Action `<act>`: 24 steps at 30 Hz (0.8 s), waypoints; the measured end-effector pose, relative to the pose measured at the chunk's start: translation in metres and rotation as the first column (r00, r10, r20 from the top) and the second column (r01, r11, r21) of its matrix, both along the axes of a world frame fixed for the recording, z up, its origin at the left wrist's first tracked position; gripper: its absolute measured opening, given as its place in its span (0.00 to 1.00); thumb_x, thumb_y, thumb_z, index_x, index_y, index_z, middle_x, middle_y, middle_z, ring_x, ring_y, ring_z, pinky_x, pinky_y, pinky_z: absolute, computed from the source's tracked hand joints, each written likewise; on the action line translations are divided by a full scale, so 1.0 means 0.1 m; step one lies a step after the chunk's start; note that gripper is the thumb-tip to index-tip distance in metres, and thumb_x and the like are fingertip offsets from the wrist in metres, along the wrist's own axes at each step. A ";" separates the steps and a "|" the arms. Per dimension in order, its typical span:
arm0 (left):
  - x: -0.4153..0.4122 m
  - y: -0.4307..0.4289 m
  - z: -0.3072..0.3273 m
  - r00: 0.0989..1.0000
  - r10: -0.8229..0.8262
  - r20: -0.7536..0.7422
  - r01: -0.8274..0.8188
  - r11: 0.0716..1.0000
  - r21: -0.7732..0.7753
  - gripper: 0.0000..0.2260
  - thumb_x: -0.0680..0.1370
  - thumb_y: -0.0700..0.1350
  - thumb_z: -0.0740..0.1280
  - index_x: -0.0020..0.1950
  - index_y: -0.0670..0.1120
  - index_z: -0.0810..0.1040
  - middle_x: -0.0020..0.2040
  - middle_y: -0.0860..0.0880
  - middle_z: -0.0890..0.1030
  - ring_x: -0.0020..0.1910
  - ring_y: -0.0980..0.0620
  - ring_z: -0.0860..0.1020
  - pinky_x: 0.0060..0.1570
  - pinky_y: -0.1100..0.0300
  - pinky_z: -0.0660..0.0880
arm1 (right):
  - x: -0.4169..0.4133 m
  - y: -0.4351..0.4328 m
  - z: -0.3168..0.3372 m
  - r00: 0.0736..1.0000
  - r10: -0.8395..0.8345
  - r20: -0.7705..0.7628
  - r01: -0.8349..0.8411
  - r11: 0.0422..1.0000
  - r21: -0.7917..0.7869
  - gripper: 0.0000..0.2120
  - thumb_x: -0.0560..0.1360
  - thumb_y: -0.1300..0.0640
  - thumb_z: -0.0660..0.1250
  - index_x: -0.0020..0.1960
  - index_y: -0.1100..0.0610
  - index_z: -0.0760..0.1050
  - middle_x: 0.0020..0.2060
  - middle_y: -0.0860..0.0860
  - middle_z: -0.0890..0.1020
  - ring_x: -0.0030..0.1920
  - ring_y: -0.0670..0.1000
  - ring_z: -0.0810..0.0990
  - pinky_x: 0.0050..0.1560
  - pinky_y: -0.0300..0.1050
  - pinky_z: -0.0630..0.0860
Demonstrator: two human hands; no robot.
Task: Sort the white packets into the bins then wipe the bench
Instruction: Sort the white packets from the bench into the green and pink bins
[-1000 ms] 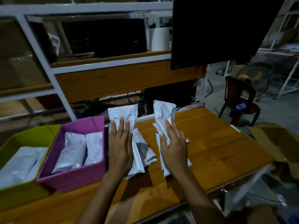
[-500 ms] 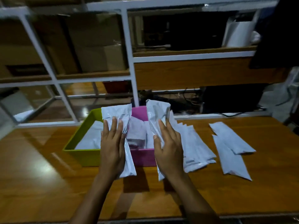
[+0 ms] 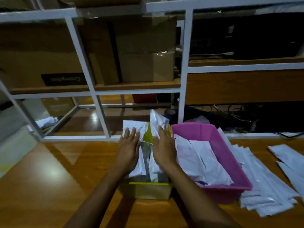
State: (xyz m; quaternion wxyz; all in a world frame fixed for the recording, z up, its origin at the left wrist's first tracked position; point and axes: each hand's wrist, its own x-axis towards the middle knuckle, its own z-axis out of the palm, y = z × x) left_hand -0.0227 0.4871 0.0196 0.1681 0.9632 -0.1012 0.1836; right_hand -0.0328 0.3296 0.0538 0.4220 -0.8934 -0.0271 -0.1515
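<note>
My left hand (image 3: 129, 150) holds a white packet (image 3: 134, 127) and my right hand (image 3: 164, 148) holds another white packet (image 3: 158, 120). Both hands hover over the green bin (image 3: 149, 190), which has packets inside, mostly hidden by my hands. Touching it on the right is the pink bin (image 3: 230, 153), with several white packets lying in it. A spread pile of white packets (image 3: 263, 191) lies on the wooden bench (image 3: 49, 178) right of the pink bin, and two more packets (image 3: 291, 158) lie at the far right.
A white metal shelf frame (image 3: 85, 63) stands at the back of the bench with cardboard boxes (image 3: 144, 50) on its shelves. Cables (image 3: 230, 112) run under the right shelf. Crumpled white material (image 3: 46, 121) lies behind the frame at left.
Both hands carried their packets leftward from over the pink bin to over the green bin, and the view swung left and down. The packets stay in my hands.
</note>
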 end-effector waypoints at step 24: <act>0.67 0.00 -0.75 0.725 0.059 -0.686 0.078 0.983 0.168 0.30 0.83 0.59 0.47 0.79 0.46 0.40 0.79 0.41 0.38 0.77 0.39 0.38 0.75 0.43 0.40 | 0.69 0.15 -1.08 0.848 0.033 -0.530 -0.379 0.737 -0.560 0.33 0.82 0.47 0.51 0.78 0.57 0.38 0.77 0.60 0.36 0.76 0.66 0.36 0.74 0.62 0.39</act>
